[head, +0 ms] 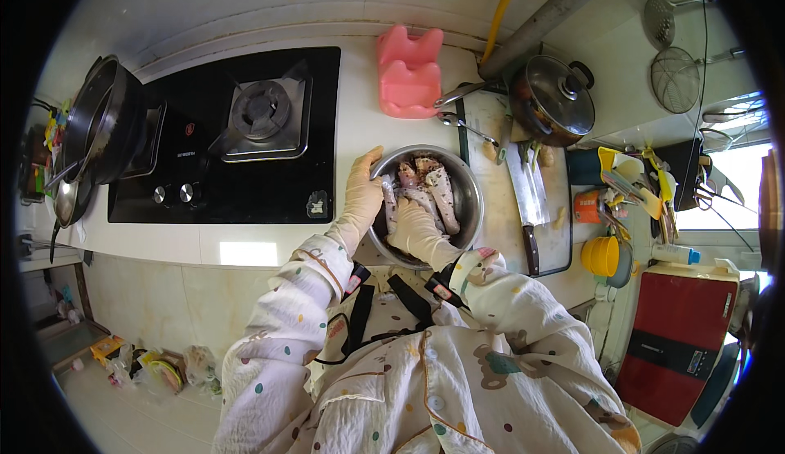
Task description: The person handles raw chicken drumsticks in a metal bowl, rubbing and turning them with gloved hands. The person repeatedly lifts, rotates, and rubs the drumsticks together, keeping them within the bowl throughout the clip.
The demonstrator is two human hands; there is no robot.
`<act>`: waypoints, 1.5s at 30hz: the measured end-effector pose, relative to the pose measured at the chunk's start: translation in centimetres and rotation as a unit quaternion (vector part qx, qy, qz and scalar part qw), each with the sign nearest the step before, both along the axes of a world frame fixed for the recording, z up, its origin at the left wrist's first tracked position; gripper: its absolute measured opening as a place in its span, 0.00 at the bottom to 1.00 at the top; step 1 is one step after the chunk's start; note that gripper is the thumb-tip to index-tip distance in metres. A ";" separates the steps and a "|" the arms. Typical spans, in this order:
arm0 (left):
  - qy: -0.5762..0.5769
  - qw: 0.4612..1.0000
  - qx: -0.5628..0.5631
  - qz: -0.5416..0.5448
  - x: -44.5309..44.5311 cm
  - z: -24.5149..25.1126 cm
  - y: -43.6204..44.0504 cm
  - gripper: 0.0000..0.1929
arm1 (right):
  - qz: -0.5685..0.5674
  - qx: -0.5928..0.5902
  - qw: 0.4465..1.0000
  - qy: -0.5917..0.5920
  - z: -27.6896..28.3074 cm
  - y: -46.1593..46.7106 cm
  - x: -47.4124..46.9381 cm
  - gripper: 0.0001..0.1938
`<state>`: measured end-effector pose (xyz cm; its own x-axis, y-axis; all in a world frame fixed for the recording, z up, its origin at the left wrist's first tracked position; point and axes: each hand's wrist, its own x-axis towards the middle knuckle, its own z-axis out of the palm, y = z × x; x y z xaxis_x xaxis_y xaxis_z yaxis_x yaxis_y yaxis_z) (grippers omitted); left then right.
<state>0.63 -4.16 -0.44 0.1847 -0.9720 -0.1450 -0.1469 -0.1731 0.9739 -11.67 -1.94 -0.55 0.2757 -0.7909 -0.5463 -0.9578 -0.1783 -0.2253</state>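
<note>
A stainless-steel bowl (471,199) stands on the counter right in front of me. Several pieces of pale raw meat (440,193), apparently poultry, lie inside, dotted with dark specks of seasoning. My left hand (364,191), in a thin cream-coloured glove, grips the bowl's left rim. Gloved the same way, my right hand (422,231) reaches over the near rim into the bowl. Its fingers are curled onto the meat, and their tips are partly hidden there.
Right of the bowl, a cleaver (527,196) lies on a cutting board (490,233) beside a lidded pot (549,101). Behind stands a pink lid rack (409,80) with a spoon (466,126) near it. A black gas hob (202,147) carries a wok (101,123) at left.
</note>
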 end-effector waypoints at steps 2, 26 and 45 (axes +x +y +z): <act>0.004 1.000 -0.001 0.000 0.0 -0.1 -0.1 0.27 | -0.018 0.045 0.999 -0.023 -0.1 -0.6 -0.4 0.32; 0.011 1.000 0.016 -0.010 -0.4 -1.2 0.3 0.24 | -0.051 0.015 0.977 -0.209 0.2 -3.3 -4.8 0.21; -0.027 0.999 -0.013 0.011 -0.7 -1.6 0.3 0.23 | 0.036 -0.070 0.997 -0.004 -0.5 0.3 -2.1 0.41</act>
<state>-0.07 -3.82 -2.05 0.2122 -0.9711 -0.1088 -0.1954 -0.1513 0.9690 -13.72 -1.65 -1.08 0.3388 -0.8368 -0.4301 -0.9395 -0.2768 -0.2016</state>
